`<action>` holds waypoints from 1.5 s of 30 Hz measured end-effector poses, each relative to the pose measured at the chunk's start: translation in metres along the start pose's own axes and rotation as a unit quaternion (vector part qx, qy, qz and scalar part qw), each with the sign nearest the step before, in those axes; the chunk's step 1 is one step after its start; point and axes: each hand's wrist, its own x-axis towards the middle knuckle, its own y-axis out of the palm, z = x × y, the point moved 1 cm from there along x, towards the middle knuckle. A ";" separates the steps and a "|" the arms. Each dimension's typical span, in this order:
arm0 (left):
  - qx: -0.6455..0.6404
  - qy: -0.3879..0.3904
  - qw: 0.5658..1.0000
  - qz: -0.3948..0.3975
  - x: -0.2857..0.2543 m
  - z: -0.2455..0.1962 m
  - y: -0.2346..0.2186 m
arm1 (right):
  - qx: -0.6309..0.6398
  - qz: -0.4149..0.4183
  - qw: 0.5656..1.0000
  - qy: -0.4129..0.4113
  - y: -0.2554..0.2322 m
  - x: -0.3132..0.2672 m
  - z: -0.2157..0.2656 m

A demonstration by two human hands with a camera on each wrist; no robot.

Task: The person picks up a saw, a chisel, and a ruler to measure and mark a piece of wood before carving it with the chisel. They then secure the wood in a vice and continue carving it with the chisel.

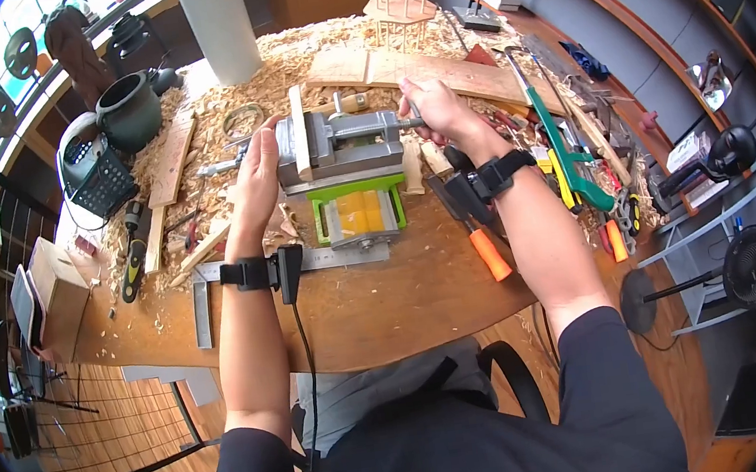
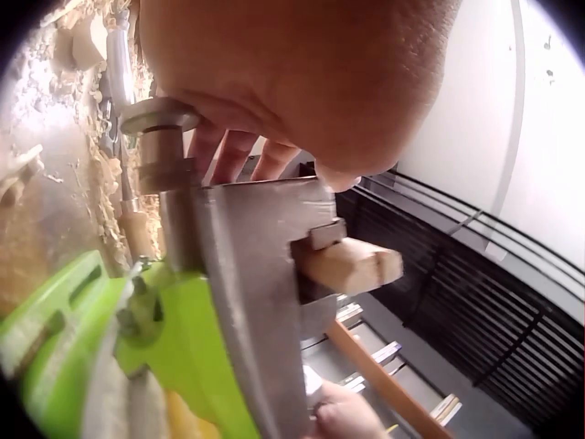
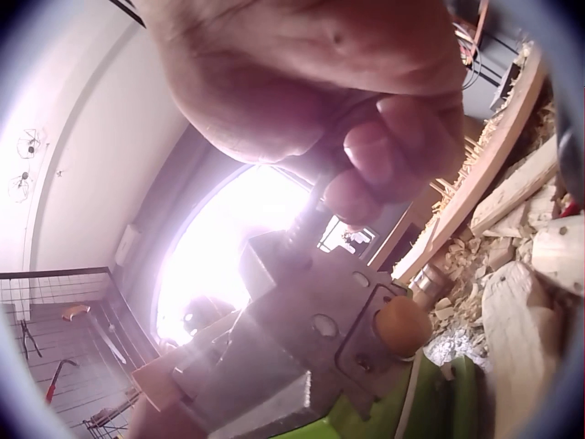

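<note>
A grey metal vise [image 1: 368, 154] stands behind a green base with a yellow middle [image 1: 356, 210]. An upright wooden strip [image 1: 300, 132] sits in its jaws; the wood's end [image 2: 356, 265] juts past the metal in the left wrist view. My left hand [image 1: 256, 183] lies against the vise's left side with fingers extended, partly behind the metal body [image 2: 256, 274] in the left wrist view. At the screw's right end, my right hand [image 1: 440, 108] grips the handle; its curled fingers [image 3: 370, 160] hide most of it in the right wrist view.
Wood shavings and boards [image 1: 472, 81] cover the table's back. Orange-handled tools [image 1: 491, 255] and a green saw [image 1: 555, 139] lie right. A metal ruler [image 1: 343, 255] lies in front, a screwdriver [image 1: 131, 257] and dark basket [image 1: 103, 187] left. A white column [image 1: 219, 29] rises behind.
</note>
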 end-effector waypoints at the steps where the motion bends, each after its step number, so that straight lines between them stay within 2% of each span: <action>1: -0.002 0.002 1.000 0.003 0.002 0.005 0.003 | -0.002 0.010 1.000 0.003 0.000 0.002 0.001; 3: 0.045 -0.046 0.994 -0.085 0.005 0.019 0.008 | -0.017 0.008 1.000 0.021 0.000 0.003 0.004; 5: 0.027 -0.003 0.992 -0.122 0.005 0.025 0.012 | -0.020 0.028 0.997 0.067 0.000 0.003 0.006; 7: 0.006 0.017 0.992 -0.121 0.006 0.026 0.013 | -0.027 0.035 0.995 0.087 -0.001 0.009 0.004; 11: 0.021 0.028 0.989 -0.142 0.002 0.024 0.018 | 0.015 0.088 0.977 0.196 -0.002 0.016 0.008; 13: 0.030 0.027 0.989 -0.144 -0.004 0.021 0.021 | 0.084 0.170 0.957 0.221 -0.007 0.023 0.006; 15: 0.054 0.045 0.986 -0.149 -0.006 0.016 0.020 | 0.114 0.143 0.963 0.197 -0.008 0.020 0.002; 17: 0.052 0.042 0.988 -0.137 -0.005 0.019 0.017 | 0.069 0.118 0.978 0.158 -0.007 0.022 -0.007; 18: 0.063 0.039 0.989 -0.131 -0.005 0.018 0.016 | -0.010 0.079 0.993 0.091 -0.007 0.026 -0.016; 19: 0.096 0.043 0.983 -0.152 -0.006 0.016 0.016 | -0.137 0.011 0.990 0.035 -0.003 0.009 0.000; 20: 0.085 0.045 0.984 -0.151 -0.006 0.019 0.016 | -0.142 -0.067 0.977 -0.141 0.002 0.009 -0.015; 21: 0.074 0.048 0.985 -0.150 -0.005 0.020 0.016 | -0.141 -0.141 0.929 -0.312 0.006 0.001 -0.020; 23: 0.080 0.044 0.984 -0.151 -0.004 0.023 0.015 | -0.107 -0.117 0.941 -0.298 0.006 -0.004 -0.029; 26: 0.097 0.038 0.982 -0.155 -0.005 0.022 0.014 | -0.104 -0.196 0.908 -0.357 0.011 -0.002 -0.036; 27: 0.108 0.035 0.981 -0.159 -0.004 0.022 0.016 | -0.107 -0.201 0.908 -0.351 0.014 0.003 -0.040; 29: 0.131 0.031 0.977 -0.165 -0.002 0.026 0.016 | -0.157 -0.188 0.930 -0.273 0.014 0.014 -0.052; 30: 0.186 0.074 0.965 -0.169 0.003 0.053 0.013 | -0.166 -0.193 0.926 -0.280 0.013 0.014 -0.049; 31: 0.157 0.026 0.972 -0.173 0.000 0.040 0.015 | -0.177 -0.195 0.922 -0.285 0.014 0.014 -0.048; 33: 0.151 0.043 0.971 -0.179 0.006 0.055 0.013 | -0.246 -0.267 0.858 -0.363 0.014 0.019 -0.051; 35: 0.144 0.035 0.976 -0.159 0.004 0.051 0.011 | -0.209 -0.300 0.836 -0.409 0.016 0.013 -0.043; 36: 0.156 0.044 0.972 -0.169 0.005 0.052 0.012 | -0.166 -0.275 0.849 -0.418 0.016 0.008 -0.036; 37: 0.170 0.052 0.968 -0.179 0.005 0.056 0.012 | -0.188 -0.250 0.883 -0.349 0.017 0.008 -0.037; 39: 0.157 0.060 0.969 -0.182 0.006 0.063 0.011 | -0.229 -0.217 0.899 -0.303 0.018 0.009 -0.038; 41: 0.157 0.067 0.969 -0.178 0.008 0.071 0.007 | -0.167 -0.279 0.869 -0.373 0.024 0.018 -0.041; 43: 0.145 0.053 0.974 -0.166 0.010 0.076 0.004 | -0.166 -0.291 0.818 -0.468 0.021 0.020 -0.038; 44: 0.155 0.055 0.972 -0.168 0.011 0.079 0.003 | -0.168 -0.292 0.817 -0.468 0.022 0.020 -0.037; 45: 0.164 0.056 0.970 -0.169 0.011 0.081 0.002 | -0.153 -0.281 0.844 -0.430 0.024 0.020 -0.038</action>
